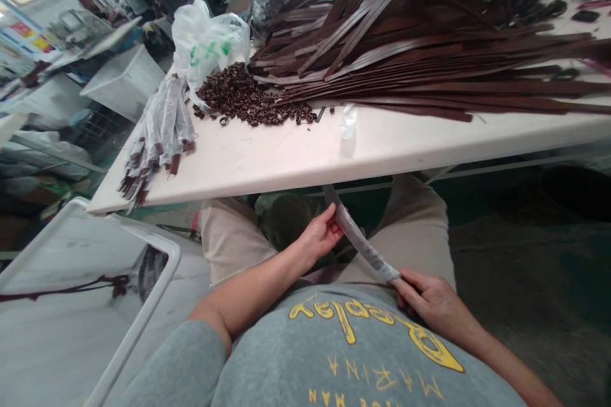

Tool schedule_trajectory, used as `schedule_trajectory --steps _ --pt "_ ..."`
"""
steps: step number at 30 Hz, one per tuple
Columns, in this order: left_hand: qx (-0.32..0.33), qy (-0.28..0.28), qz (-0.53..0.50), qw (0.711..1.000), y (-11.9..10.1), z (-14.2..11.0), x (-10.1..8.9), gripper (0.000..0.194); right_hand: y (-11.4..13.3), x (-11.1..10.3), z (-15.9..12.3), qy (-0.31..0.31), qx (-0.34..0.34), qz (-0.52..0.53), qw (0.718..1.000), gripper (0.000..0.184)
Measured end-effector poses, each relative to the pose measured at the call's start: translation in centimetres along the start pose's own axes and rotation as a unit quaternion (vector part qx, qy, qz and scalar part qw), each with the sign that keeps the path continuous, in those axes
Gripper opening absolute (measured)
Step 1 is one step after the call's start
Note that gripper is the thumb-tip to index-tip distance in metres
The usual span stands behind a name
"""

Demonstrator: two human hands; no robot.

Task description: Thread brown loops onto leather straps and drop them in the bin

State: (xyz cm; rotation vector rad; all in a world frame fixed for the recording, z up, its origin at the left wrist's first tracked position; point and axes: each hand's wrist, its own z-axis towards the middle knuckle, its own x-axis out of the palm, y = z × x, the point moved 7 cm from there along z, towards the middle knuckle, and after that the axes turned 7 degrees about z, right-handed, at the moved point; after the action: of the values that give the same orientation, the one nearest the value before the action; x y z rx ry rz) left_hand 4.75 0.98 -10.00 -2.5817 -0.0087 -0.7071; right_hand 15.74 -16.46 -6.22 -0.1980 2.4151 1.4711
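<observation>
A long, narrow strip in a clear plastic sleeve slants across my lap below the table edge. My left hand pinches it near its upper end, with the thumb on top. The lower end sits between the thumb and fingers of my right hand. Part of the strip's far end is hidden under the table edge. Straight ahead on the table lie many small dark brown loops in a heap. Several sleeved brown strips rest at the table's left corner.
The white table spans the view in front of me. Long brown straps are piled across it. A white plastic bag stands behind the loops. Left of my legs is a white bin. People and work tables appear at the far left.
</observation>
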Motion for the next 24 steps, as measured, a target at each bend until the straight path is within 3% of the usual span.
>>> schedule_trajectory --steps 3,6,10,14,17,20,24 --pt "-0.024 0.043 0.053 0.997 2.5 -1.1 0.2 0.014 -0.5 -0.3 -0.3 -0.02 0.025 0.007 0.999 0.038" --pt "-0.036 0.127 0.137 0.982 4.9 -3.1 1.1 0.038 1.2 -0.7 0.5 -0.032 -0.017 -0.004 0.999 0.04" --pt "0.003 0.14 0.112 0.984 3.1 -3.6 1.1 0.048 1.3 -1.3 0.1 0.017 -0.069 -0.021 0.997 0.045" --pt "0.009 0.056 0.007 0.998 0.9 -2.4 -0.4 0.032 -2.8 -2.4 -2.1 0.054 -0.013 0.012 0.998 0.049" --pt "0.042 0.015 0.019 0.999 0.6 -2.5 -1.0 0.032 -5.2 -2.9 -3.3 0.048 0.023 0.035 0.998 0.051" --pt "0.074 0.064 0.104 0.99 1.2 -3.5 0.0 0.041 -5.1 -2.3 -3.1 0.041 0.031 0.049 0.997 0.053" --pt "0.085 0.124 0.221 0.964 1.9 -4.5 0.9 0.054 -3.1 -1.6 -1.7 0.052 0.008 0.054 0.997 0.05"
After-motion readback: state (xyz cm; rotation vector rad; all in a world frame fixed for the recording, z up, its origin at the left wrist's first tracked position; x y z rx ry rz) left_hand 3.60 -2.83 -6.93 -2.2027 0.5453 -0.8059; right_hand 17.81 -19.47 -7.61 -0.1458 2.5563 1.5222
